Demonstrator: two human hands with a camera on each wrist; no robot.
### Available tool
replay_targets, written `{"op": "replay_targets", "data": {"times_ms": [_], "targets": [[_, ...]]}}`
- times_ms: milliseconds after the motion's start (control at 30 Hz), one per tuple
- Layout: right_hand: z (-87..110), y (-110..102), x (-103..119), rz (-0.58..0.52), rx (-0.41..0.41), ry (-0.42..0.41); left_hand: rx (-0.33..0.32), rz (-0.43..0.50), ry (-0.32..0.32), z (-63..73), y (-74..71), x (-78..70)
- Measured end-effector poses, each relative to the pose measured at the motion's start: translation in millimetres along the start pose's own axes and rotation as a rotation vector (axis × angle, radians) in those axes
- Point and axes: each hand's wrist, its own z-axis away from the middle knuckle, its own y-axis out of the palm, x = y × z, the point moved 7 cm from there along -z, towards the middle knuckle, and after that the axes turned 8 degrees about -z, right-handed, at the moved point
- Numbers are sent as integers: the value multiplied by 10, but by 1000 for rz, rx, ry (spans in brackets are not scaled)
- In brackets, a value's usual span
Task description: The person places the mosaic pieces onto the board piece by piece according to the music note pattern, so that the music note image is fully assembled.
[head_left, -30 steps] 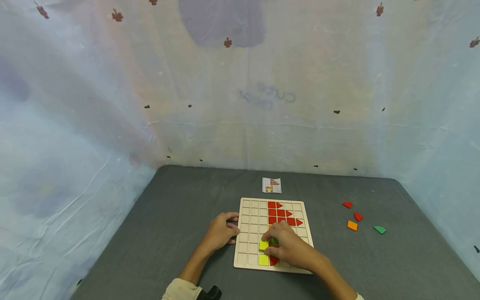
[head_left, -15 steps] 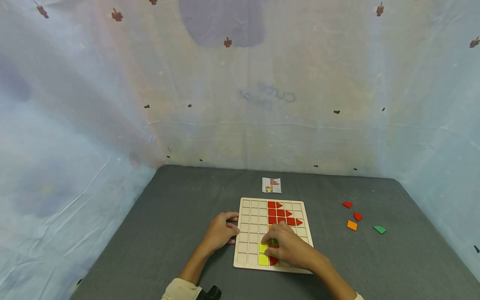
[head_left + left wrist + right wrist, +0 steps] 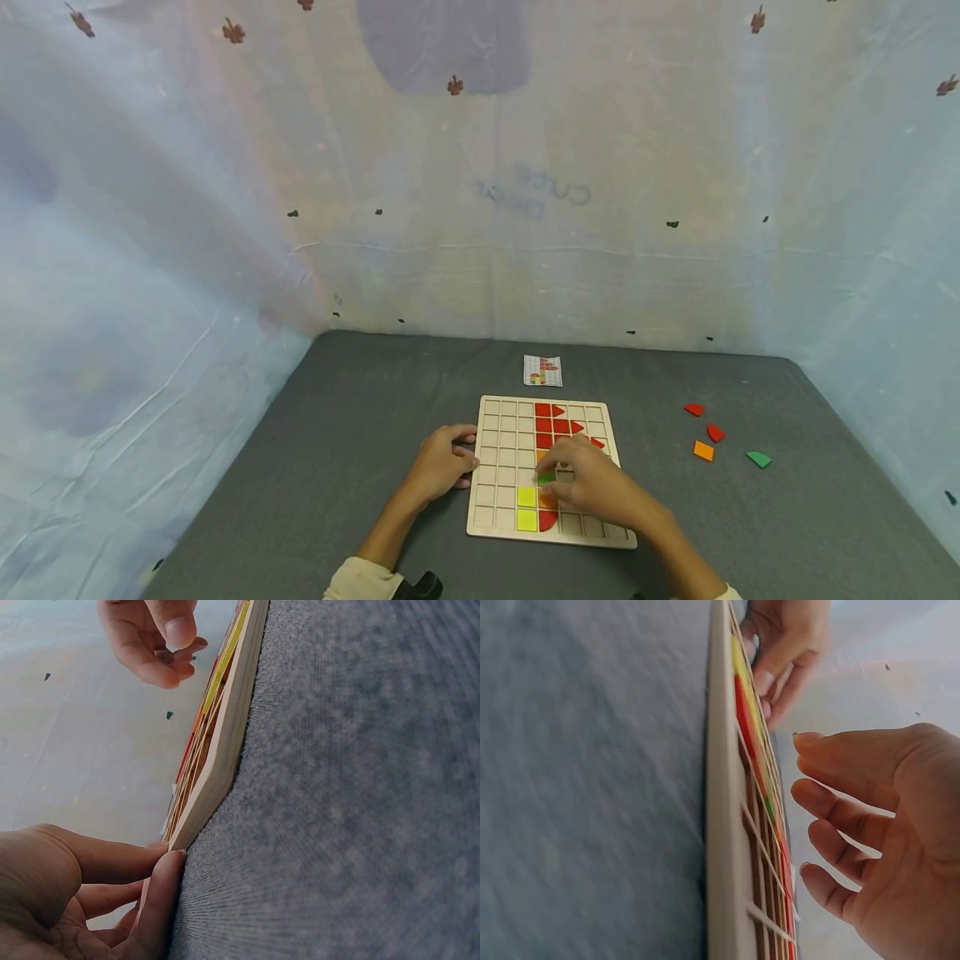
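A square wooden grid board lies on the grey table, with coloured tiles set in its cells. At its left edge my left hand pinches the rim between thumb and finger, as the left wrist view shows. My right hand hovers over the right half of the board, fingers slightly bent and holding nothing. Two yellow square tiles sit one above the other in the lower cells. Beside them is a red rounded tile. Rows of red tiles fill upper cells. Orange and green tiles are partly hidden by the right hand.
A small printed card with a coloured pattern lies beyond the board. To the right are loose pieces: two red ones, an orange square and a green one. A patterned sheet hangs behind the table.
A second ago the right hand held a yellow square tile tilted over the board. The tile now lies flat in its cell, and the hand has let go and moved up and right.
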Motion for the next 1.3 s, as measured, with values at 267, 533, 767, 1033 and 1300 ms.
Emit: {"op": "replay_targets", "data": {"times_ms": [267, 533, 767, 1033, 1300], "targets": [[57, -295, -189, -20, -68, 57, -6, 0, 4, 4, 3, -8], [186, -658, -397, -37, -155, 152, -6, 1, 5, 8, 11, -7], [306, -930, -588, -42, -231, 174, -12, 4, -1, 4, 6, -16], [441, -1141, -764, -47, -279, 221, -2, 12, 5, 9, 4, -14], [558, -1287, -936, 24, -312, 286, -7, 6, 3, 5, 3, -10]]}}
